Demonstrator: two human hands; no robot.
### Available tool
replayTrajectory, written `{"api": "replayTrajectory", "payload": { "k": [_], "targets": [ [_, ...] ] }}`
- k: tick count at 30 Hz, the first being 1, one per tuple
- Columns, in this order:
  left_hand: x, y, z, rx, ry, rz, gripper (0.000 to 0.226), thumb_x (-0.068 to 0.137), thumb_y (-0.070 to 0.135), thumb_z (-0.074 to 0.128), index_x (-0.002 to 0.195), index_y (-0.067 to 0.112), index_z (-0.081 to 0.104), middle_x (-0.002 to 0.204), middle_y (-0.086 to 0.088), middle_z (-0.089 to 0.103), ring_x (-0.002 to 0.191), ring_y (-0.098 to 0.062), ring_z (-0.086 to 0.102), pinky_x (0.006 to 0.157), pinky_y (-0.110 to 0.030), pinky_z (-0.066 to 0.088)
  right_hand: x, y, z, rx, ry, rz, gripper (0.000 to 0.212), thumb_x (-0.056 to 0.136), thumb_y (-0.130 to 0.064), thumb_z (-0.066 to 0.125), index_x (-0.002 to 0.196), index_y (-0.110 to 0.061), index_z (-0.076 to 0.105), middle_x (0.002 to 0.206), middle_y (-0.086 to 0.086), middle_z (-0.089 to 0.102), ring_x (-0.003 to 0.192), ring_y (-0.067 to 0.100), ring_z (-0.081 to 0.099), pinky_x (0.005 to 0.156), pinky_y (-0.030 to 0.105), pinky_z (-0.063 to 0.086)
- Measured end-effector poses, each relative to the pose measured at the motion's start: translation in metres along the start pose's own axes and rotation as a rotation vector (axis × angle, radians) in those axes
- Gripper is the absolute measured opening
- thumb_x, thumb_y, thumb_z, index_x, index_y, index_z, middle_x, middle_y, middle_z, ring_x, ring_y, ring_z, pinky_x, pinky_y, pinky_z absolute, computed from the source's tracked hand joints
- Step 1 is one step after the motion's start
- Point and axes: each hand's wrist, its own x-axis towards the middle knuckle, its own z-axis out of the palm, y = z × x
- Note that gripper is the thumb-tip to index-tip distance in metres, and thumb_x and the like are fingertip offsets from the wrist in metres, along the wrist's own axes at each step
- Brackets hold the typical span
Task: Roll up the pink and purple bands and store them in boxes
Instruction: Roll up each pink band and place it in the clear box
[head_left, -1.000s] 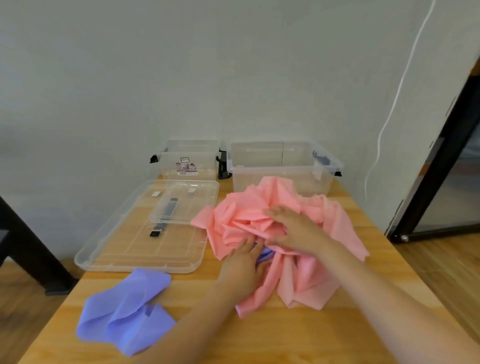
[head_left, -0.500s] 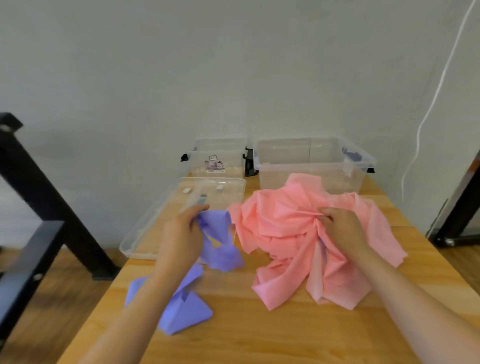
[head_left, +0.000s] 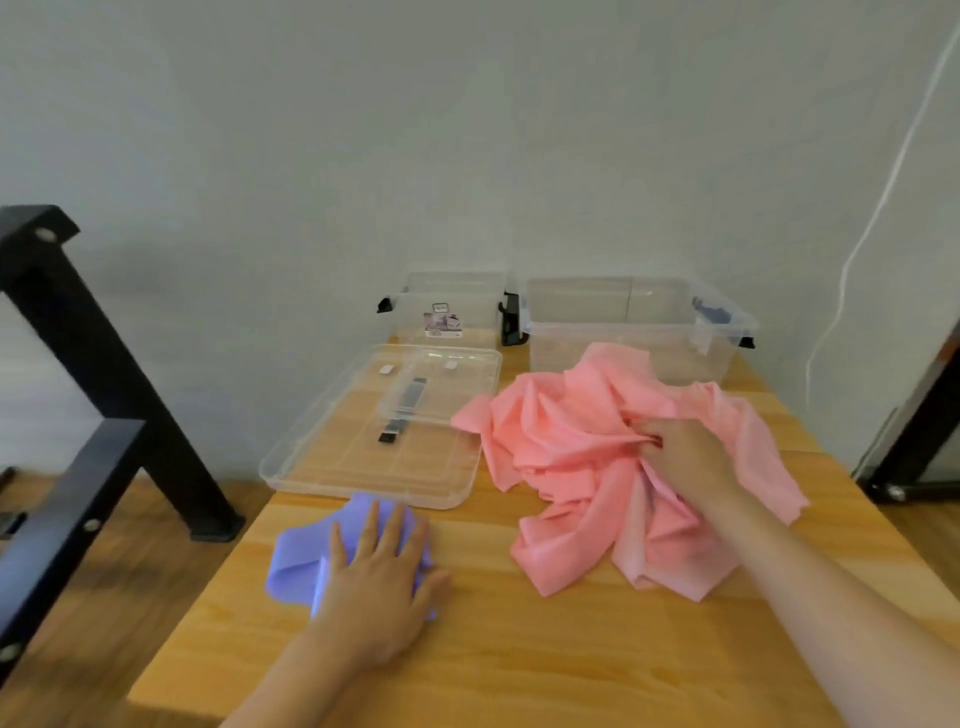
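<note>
The purple band lay crumpled near the front left of the wooden table, directly beneath the left hand, whose straight, spread fingers pressed it flat against the wood. Bunched as it was, the band showed no clear long axis; most of its visible cloth spread left of the hand and beyond it, toward the clear lid lying just past it. The pink band sat in a loose heap to the right, well apart from the purple one, and the right hand had its fingers curled into the folds near the heap's middle, gripping them. Each hand was therefore the nearer one to its own band, and rolling either would probably call for spreading it into a strip first.

Behind the pink heap stood a large clear box, open, its front wall touched by the cloth; a smaller clear box stood beside it on the left. Neither box held a band. A pale wall rose behind the table, a white cable ran down it at the right, and a black metal frame stood on the wooden floor to the left.
</note>
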Motion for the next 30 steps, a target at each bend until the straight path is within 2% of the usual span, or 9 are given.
{"api": "replayTrajectory", "payload": {
  "k": [3,8,10,12,14,17,24,27,30],
  "targets": [
    [0.025,0.04,-0.025,-0.118,0.297,0.109,0.064,0.096,0.044,0.015,0.112,0.01,0.067,0.114,-0.009,0.066,0.107,-0.028,0.062,0.087,-0.053,0.047,0.009,0.008,-0.019,0.192,0.183,0.097,0.026,0.082,0.0,0.056,0.101,-0.008,0.072,0.102,0.013,0.07,0.097,0.027,0.062,0.078,0.026,0.041],
    [0.073,0.143,-0.051,-0.36,0.097,0.754,0.049,0.093,0.029,0.035,0.133,0.004,0.047,0.141,-0.016,0.043,0.131,-0.03,0.039,0.109,-0.041,0.025,0.026,0.005,-0.039,0.176,0.179,0.014,0.026,0.078,0.005,0.054,0.084,-0.011,0.074,0.085,0.01,0.071,0.083,0.021,0.062,0.06,0.02,0.033],
    [0.101,0.163,-0.041,-0.325,0.064,0.708,0.051,0.097,0.029,0.031,0.142,0.003,0.032,0.15,-0.015,0.028,0.139,-0.027,0.024,0.114,-0.035,0.012,0.033,0.01,-0.047,0.141,0.202,-0.012,0.029,0.079,0.005,0.053,0.095,-0.008,0.073,0.095,0.011,0.072,0.09,0.027,0.063,0.064,0.025,0.037],
    [0.124,0.173,-0.029,-0.303,0.091,0.632,0.064,0.089,0.038,0.017,0.139,0.003,0.038,0.145,-0.016,0.038,0.134,-0.026,0.035,0.112,-0.034,0.023,0.038,0.019,-0.056,0.127,0.223,-0.013,0.031,0.08,0.005,0.053,0.101,-0.008,0.072,0.101,0.01,0.071,0.095,0.027,0.062,0.069,0.028,0.041],
    [0.139,0.179,-0.021,-0.338,0.121,0.575,0.059,0.077,0.033,0.026,0.115,0.008,0.063,0.109,-0.012,0.067,0.097,-0.024,0.065,0.081,-0.033,0.054,0.041,0.03,-0.061,0.105,0.188,-0.011,0.029,0.079,0.006,0.054,0.099,-0.007,0.072,0.1,0.012,0.071,0.096,0.029,0.062,0.076,0.034,0.046],
    [0.15,0.185,-0.019,-0.322,0.209,0.525,0.039,0.068,0.027,0.037,0.086,0.023,0.072,0.067,0.008,0.066,0.057,-0.017,0.061,0.053,-0.016,0.045,0.041,0.042,-0.059,0.082,0.075,-0.059,0.033,0.078,0.004,0.057,0.107,-0.006,0.068,0.11,0.012,0.067,0.104,0.027,0.061,0.088,0.033,0.043],
    [0.125,0.196,0.006,-0.232,0.183,0.507,0.05,0.074,0.037,0.036,0.105,0.017,0.071,0.105,0.006,0.069,0.092,-0.012,0.066,0.08,-0.035,0.053,-0.026,0.054,-0.021,-0.232,0.102,-0.312,0.054,0.087,-0.036,0.041,0.139,-0.021,0.039,0.146,-0.006,0.031,0.137,0.012,0.024,0.112,0.038,0.021],
    [0.108,0.199,0.015,-0.196,0.098,0.489,0.052,0.087,0.043,0.03,0.109,0.018,0.069,0.114,0.005,0.067,0.102,-0.013,0.064,0.093,-0.036,0.046,-0.037,0.063,-0.009,-0.362,-0.112,-0.312,0.063,0.082,-0.047,0.021,0.141,-0.03,0.034,0.15,-0.011,0.025,0.138,0.007,0.019,0.112,0.041,0.024],
    [0.096,0.203,0.019,-0.115,0.063,0.504,0.053,0.084,0.044,0.031,0.11,0.018,0.069,0.116,0.004,0.066,0.109,-0.012,0.061,0.095,-0.041,0.03,-0.013,0.072,-0.015,-0.339,-0.215,-0.192,0.06,0.087,-0.046,0.004,0.147,-0.036,0.004,0.155,-0.015,-0.001,0.142,0.005,-0.004,0.114,0.038,0.001]
  ]
}}
